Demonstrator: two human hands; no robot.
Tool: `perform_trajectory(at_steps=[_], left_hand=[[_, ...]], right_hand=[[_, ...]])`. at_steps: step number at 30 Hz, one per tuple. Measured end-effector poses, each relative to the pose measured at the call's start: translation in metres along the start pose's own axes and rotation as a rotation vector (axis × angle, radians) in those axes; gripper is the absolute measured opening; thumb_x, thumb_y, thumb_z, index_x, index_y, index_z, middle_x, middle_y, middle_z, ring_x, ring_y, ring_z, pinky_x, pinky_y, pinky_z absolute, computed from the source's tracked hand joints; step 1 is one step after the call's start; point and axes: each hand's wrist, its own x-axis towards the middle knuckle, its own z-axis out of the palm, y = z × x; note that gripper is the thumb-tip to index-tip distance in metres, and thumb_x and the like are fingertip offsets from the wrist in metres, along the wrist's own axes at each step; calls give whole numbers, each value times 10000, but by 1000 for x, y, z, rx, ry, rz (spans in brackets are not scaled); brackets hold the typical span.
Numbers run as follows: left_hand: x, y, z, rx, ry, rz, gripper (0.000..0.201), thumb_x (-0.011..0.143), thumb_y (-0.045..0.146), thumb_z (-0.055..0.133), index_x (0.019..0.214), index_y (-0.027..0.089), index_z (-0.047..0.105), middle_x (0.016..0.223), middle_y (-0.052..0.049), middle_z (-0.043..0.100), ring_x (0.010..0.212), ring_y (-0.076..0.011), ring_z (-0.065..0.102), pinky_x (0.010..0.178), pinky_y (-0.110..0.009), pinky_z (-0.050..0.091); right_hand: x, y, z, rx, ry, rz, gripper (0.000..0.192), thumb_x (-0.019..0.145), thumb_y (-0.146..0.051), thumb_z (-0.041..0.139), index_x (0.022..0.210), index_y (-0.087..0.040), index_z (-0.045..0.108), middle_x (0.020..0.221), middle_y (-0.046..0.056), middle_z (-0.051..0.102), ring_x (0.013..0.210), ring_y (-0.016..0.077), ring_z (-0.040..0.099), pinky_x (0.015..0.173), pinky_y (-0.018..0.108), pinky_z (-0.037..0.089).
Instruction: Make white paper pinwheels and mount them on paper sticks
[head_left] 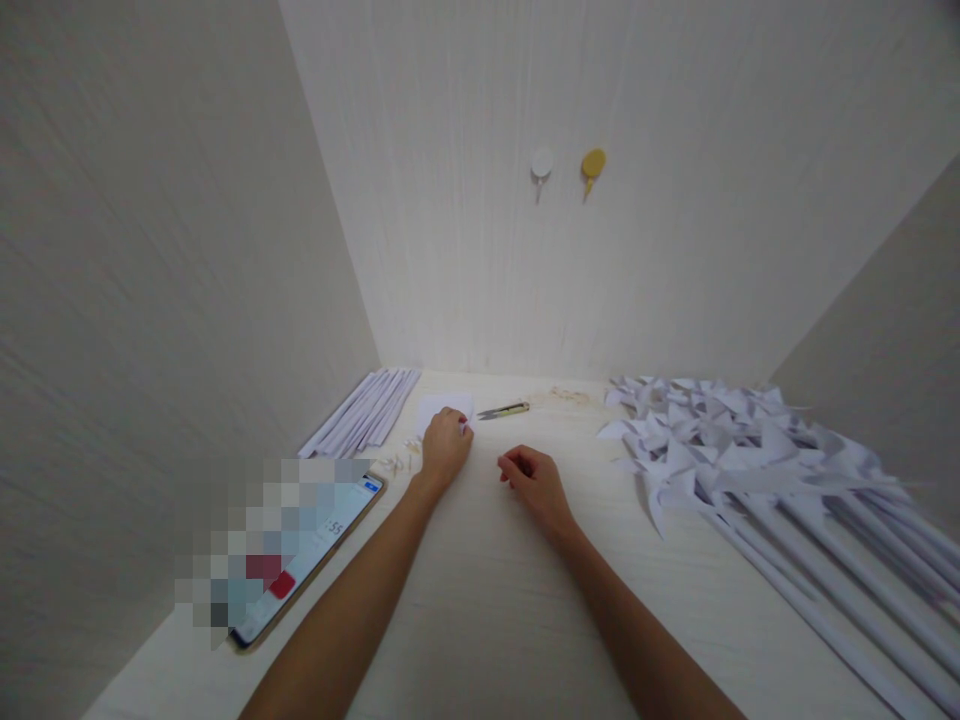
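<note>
My left hand (446,447) lies over the near right part of a small pile of white square paper (442,402). Its fingers are bent in a pinch at the paper's right edge, with a bit of white showing by the fingertips. To the right, my right hand (536,488) is held just above the table, thumb and fingers curled together. Whatever may be between them is too small or hidden to make out. Beyond both hands lies a pair of thread snips (504,411). Small pale pieces (405,458) are scattered left of my left wrist.
Rolled white paper sticks (367,412) lie at the back left. A phone (322,545) rests at the left. Several paper pinwheels (697,440) on paper sticks (825,560) are heaped along the right. Thin tan bits (566,396) lie near the back wall, which bears two hooks (593,164).
</note>
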Motion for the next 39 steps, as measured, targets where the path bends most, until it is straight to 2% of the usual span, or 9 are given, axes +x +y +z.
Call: perform_trajectory(at_steps=[6, 16, 24, 29, 32, 36, 38, 39], left_hand=[[-1, -1, -1, 6, 27, -31, 251, 787, 197, 392, 802, 145, 637, 888, -87, 651, 833, -183, 577, 754, -282, 421], [-4, -3, -4, 12, 91, -64, 236, 779, 207, 408, 791, 171, 640, 883, -72, 657, 845, -190, 582, 768, -284, 418], [-5, -4, -5, 16, 91, -30, 236, 780, 224, 420, 767, 173, 650, 869, -71, 655, 832, -193, 587, 761, -296, 416], [-6, -8, -4, -28, 155, 14, 223, 774, 203, 434, 723, 169, 649, 830, -73, 652, 810, -186, 587, 757, -302, 415], [-7, -4, -6, -177, 302, 74, 175, 748, 182, 486, 651, 163, 631, 758, -64, 653, 761, -177, 588, 747, -311, 425], [-6, 16, -29, -601, 616, 97, 87, 671, 170, 581, 588, 158, 604, 674, -29, 632, 700, -149, 576, 723, -300, 440], [-4, 29, -48, -889, 643, -10, 41, 627, 177, 624, 600, 154, 603, 658, -9, 621, 675, -126, 574, 703, -276, 444], [-4, 34, -58, -1063, 632, -107, 62, 595, 164, 642, 581, 151, 582, 631, 6, 606, 638, -111, 567, 668, -259, 447]], right_hand=[[0, -2, 0, -12, 0, -1, 180, 677, -293, 499, 539, -179, 519, 479, -13, 525, 452, 104, 449, 460, 224, 343], [0, 1, 0, -4, -4, -26, 182, 693, -286, 497, 550, -177, 527, 483, -12, 529, 452, 102, 445, 465, 223, 336], [0, 0, 1, 12, -3, -19, 177, 689, -292, 500, 558, -177, 530, 489, -12, 526, 459, 104, 444, 459, 223, 335], [-1, -1, 0, 8, -14, -1, 186, 683, -310, 496, 559, -175, 525, 498, -8, 519, 468, 107, 439, 468, 230, 336], [-1, -2, 0, 25, -6, -1, 183, 676, -312, 499, 560, -175, 525, 496, -10, 519, 466, 106, 442, 473, 234, 339], [-2, -1, 0, 133, 75, -16, 176, 672, -329, 512, 584, -177, 520, 508, -16, 525, 459, 104, 455, 466, 232, 353], [-3, -1, 0, 189, 122, -25, 166, 673, -329, 519, 602, -179, 522, 520, -19, 528, 458, 102, 461, 460, 231, 362], [-3, -2, 0, 213, 145, -27, 158, 672, -326, 522, 615, -179, 527, 529, -20, 531, 458, 102, 464, 459, 231, 366]])
